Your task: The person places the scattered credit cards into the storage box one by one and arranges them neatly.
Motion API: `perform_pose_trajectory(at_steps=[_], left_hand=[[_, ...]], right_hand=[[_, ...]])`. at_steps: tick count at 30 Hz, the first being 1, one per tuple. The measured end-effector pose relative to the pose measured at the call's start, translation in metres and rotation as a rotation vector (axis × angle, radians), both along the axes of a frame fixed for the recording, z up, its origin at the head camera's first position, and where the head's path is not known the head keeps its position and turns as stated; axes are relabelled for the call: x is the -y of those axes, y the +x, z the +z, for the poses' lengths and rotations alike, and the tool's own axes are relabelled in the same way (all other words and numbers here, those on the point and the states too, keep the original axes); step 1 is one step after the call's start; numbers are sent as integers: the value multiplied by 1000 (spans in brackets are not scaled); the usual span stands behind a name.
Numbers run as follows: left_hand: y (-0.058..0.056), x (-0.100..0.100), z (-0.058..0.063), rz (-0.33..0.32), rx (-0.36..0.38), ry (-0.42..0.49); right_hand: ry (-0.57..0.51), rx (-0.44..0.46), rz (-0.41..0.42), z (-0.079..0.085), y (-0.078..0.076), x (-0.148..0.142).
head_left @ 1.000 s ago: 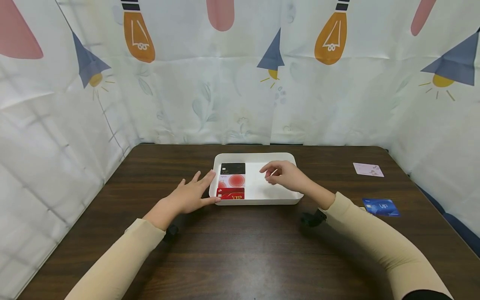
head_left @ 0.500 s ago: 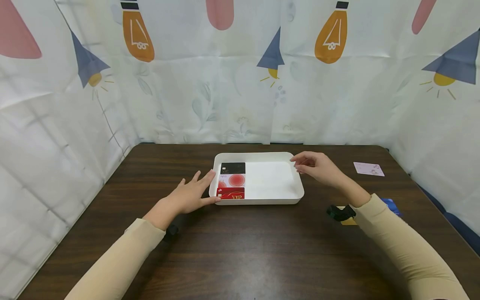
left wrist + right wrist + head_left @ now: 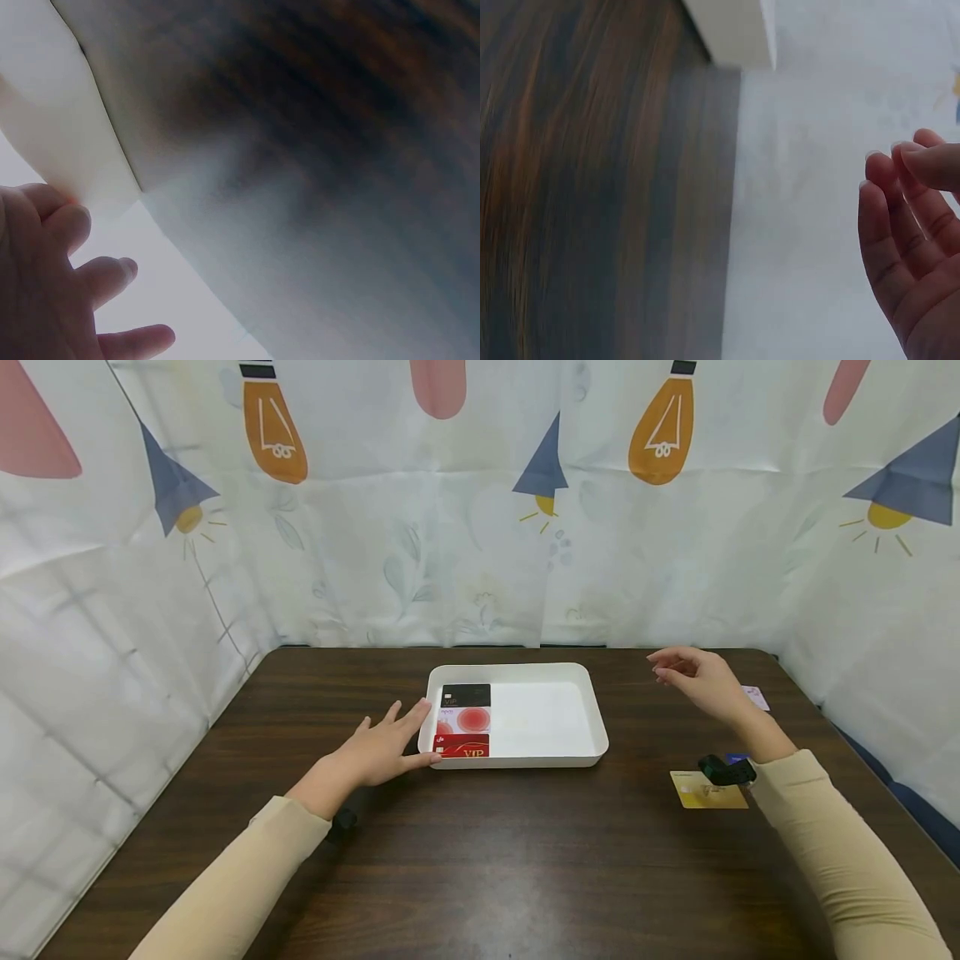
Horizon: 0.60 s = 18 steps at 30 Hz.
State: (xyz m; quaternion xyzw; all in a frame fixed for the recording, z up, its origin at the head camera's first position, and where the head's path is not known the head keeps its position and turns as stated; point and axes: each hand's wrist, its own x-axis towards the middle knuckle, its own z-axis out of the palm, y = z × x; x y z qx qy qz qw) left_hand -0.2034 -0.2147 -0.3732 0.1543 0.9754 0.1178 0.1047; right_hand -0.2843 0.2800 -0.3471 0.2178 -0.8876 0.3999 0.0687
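My left hand rests with spread fingers against the left wall of a white tray. Along the tray's left side lie three cards in a column: a black VIP card, a pink card with red circles and a red VIP card. Over the table to the right of the tray, my right hand hangs in the air with loosely bent fingers and nothing between them. In the right wrist view its fingers are bare, and the tray's corner shows at the top.
On the right of the dark wooden table lies a gold card. A blue card is mostly hidden behind the right wrist, and a pale pink card is partly covered by that hand. A patterned curtain hangs behind.
My right hand has moved from above the tray to the right, uncovering the gold card and partly covering the pale pink one. My left hand and the cards stay put.
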Motion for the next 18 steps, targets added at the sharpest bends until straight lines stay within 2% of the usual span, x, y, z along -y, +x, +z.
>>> perform_pose_trajectory(at_steps=[8, 18], left_hand=[[1, 0, 1, 2, 1, 4], [1, 0, 0, 8, 0, 6]], right_hand=[[68, -8, -118, -4, -3, -28], [77, -10, -221, -15, -10, -62]])
